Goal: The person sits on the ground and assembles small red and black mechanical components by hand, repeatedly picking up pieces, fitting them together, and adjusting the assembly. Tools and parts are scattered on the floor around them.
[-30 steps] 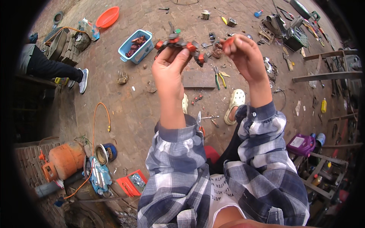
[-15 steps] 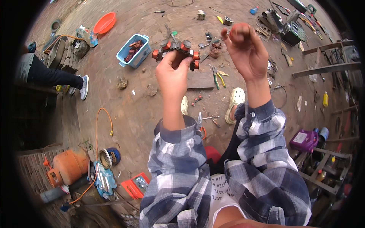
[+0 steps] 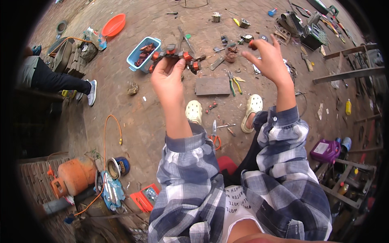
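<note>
My left hand (image 3: pixel 169 77) is closed around a ring-like motor part with several red-orange coils (image 3: pixel 171 52) on dark arms, probably a stator. Its thumb and fingers pinch the near edge, and the part hangs above the floor beside a blue tub (image 3: pixel 139 67). Off to the right, my right hand (image 3: pixel 269 62) is raised with its index finger stretched out and its thumb apart. A small red thing (image 3: pixel 253 45) shows at its curled fingers; most of it is hidden, so its kind is unclear. No contact shows between the two hands.
Between my feet and hands lie a flat dark block (image 3: pixel 212 86), pliers (image 3: pixel 234 83) and orange-handled scissors (image 3: pixel 214 135). The blue tub holds reddish pieces. An orange gas cylinder (image 3: pixel 77 176) stands lower left. Metal frames (image 3: pixel 348 74) line the right. Another person's leg (image 3: pixel 60 83) is at left.
My left hand has moved left and slightly down with the coil part, which has turned. My right hand has lowered and shifted right, its index finger extending from a more curled grip.
</note>
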Available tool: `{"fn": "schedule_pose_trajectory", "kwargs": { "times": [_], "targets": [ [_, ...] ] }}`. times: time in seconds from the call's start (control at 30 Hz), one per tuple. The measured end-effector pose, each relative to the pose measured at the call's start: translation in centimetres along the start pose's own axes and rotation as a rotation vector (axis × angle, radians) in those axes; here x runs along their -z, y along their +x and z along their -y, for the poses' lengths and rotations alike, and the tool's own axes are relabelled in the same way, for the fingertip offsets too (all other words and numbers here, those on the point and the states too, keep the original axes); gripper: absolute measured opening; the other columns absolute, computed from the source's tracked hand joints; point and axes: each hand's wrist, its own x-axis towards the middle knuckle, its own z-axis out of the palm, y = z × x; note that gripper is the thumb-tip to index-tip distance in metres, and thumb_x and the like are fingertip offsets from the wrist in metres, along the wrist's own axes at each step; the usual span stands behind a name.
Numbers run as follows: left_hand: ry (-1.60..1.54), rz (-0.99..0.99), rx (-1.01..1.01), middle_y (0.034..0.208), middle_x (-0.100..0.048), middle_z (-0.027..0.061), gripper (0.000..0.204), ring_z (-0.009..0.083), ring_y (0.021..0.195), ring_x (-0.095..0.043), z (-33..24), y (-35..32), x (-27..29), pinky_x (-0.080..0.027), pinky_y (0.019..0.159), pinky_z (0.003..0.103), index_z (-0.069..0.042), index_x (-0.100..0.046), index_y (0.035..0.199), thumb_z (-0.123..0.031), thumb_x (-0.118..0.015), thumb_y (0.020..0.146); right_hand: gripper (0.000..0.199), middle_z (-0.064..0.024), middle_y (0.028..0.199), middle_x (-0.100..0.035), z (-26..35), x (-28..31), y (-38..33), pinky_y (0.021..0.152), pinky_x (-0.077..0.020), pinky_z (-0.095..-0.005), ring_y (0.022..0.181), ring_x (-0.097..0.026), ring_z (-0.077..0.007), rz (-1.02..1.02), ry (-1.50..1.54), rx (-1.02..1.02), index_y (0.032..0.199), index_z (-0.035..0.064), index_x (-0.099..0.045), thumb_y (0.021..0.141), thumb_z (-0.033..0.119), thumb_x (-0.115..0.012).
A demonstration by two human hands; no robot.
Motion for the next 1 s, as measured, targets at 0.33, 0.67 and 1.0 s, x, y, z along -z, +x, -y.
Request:
{"fn": "schedule_pose_trajectory", "kwargs": {
  "times": [0.33, 0.67, 1.0],
  "targets": [
    [-0.15, -0.058, 0.055, 0.099, -0.064, 0.0097, 0.023, 0.0166, 0.089, -0.062, -0.6, 0.1, 0.6, -0.052, 0.08, 0.029, 0.003, -0.058, 0.107, 0.004, -0.06, 0.084, 0.022, -0.0087, 0.093, -0.065, 0.4, 2.7, 0.1, 0.08, -0.0478, -0.0277, 0.088, -0.06, -0.0143, 0.299, 1.229, -0.101, 0.095, -0.0037, -0.061, 0.093, 0.017, -0.054],
    [-0.349, 0.004, 0.159, 0.111, -0.058, 0.0186, 0.034, 0.0307, 0.109, -0.057, 0.2, 0.7, 1.7, -0.048, 0.092, 0.041, 0.007, -0.048, 0.118, 0.006, -0.044, 0.084, 0.026, -0.0047, 0.081, -0.058, -1.6, 3.1, -0.2, 0.108, -0.0342, -0.0399, 0.084, -0.057, -0.0141, 0.155, 2.137, -0.046, 0.099, -0.0039, -0.06, 0.097, 0.018, -0.046],
    [-0.444, 0.05, 0.23, 0.102, -0.06, 0.0126, 0.022, 0.0189, 0.09, -0.058, -0.7, -0.4, -0.1, -0.05, 0.079, 0.033, 0.0, -0.054, 0.104, -0.006, -0.06, 0.085, 0.026, 0.0008, 0.072, -0.05, -0.9, 3.7, -0.4, 0.105, -0.0327, -0.0423, 0.077, -0.05, -0.0116, 0.11, 2.342, -0.078, 0.095, -0.0024, -0.062, 0.097, 0.017, -0.045]
  ]
}}
